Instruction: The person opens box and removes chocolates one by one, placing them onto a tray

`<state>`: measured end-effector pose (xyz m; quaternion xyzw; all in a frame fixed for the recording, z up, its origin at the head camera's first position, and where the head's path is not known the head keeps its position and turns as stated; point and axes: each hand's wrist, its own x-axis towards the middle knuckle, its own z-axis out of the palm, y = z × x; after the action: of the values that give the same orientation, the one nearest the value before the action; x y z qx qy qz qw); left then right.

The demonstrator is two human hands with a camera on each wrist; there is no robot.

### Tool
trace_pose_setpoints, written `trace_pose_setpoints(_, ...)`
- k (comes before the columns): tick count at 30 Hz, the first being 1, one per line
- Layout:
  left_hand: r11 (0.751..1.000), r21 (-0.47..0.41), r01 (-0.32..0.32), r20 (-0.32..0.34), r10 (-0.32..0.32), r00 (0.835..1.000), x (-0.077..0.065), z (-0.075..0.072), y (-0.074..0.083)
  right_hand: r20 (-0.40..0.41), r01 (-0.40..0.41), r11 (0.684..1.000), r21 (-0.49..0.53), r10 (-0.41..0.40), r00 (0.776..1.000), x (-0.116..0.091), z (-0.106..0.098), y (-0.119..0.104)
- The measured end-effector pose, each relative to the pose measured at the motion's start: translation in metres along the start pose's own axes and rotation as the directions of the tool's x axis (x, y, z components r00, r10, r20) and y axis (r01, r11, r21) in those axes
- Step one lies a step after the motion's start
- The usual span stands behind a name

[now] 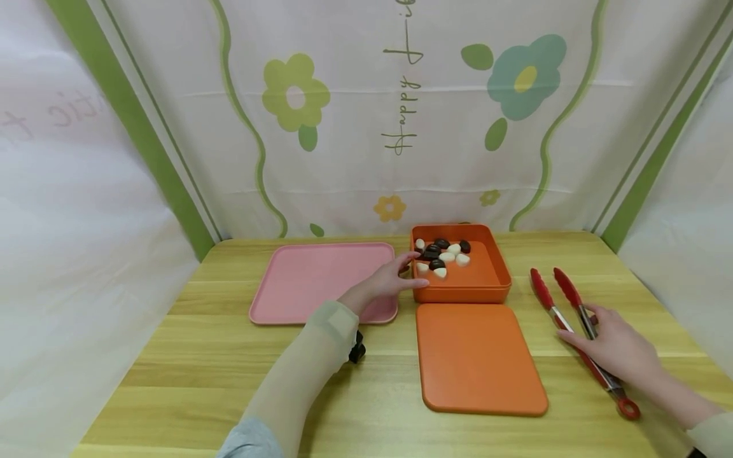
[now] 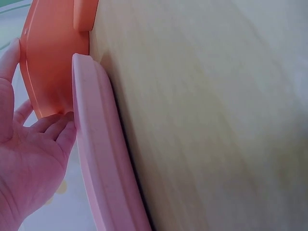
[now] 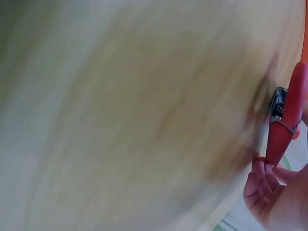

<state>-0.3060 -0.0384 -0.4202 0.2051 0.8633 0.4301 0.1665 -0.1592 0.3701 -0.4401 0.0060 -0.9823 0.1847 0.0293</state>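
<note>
My left hand [image 1: 389,277] is at the left wall of an orange open box [image 1: 483,294]. Its thumb and index finger reach the rim, and the other fingers touch the outer wall in the left wrist view. Inside the box, several small dark and white pebble-like pieces [image 1: 446,257] lie mostly towards the left. At the right, my right hand [image 1: 615,346] holds red-handled metal tongs [image 1: 558,316], thumb on one arm and fingers at the other. The tongs' red tips are spread apart and point away from me; their red ring end lies nearest me.
A pink tray [image 1: 321,280] lies left of the box, its edge close to my left hand. The flat orange lid [image 1: 478,359] lies in front of the box, left of the tongs. Behind the wooden table [image 1: 189,356] hangs a flowered cloth [image 1: 343,165].
</note>
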Motion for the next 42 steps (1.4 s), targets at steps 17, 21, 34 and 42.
trace_pose_setpoints(17, 1.000, 0.006, -0.008, 0.005, 0.008, 1.000, 0.001, 0.003, -0.001, -0.060, 0.013, 0.999, 0.046, -0.010, 0.998, -0.001, -0.001, 0.006)
trace_pose_setpoints(21, 1.000, 0.011, -0.010, 0.005, 0.010, 1.000, 0.000, 0.003, -0.001, -0.100, 0.023, 0.998, 0.064, -0.016, 0.995, -0.001, -0.003, 0.008)
trace_pose_setpoints(34, 1.000, 0.019, -0.007, -0.001, 0.007, 1.000, 0.001, 0.001, 0.000, -0.162, 0.084, 0.991, 0.101, -0.067, 0.985, 0.009, -0.029, -0.007)
trace_pose_setpoints(42, 1.000, 0.004, -0.001, 0.000, 0.001, 1.000, 0.000, 0.001, -0.001, -0.186, 0.133, 0.986, 0.100, -0.112, 0.976, 0.017, -0.046, -0.021)
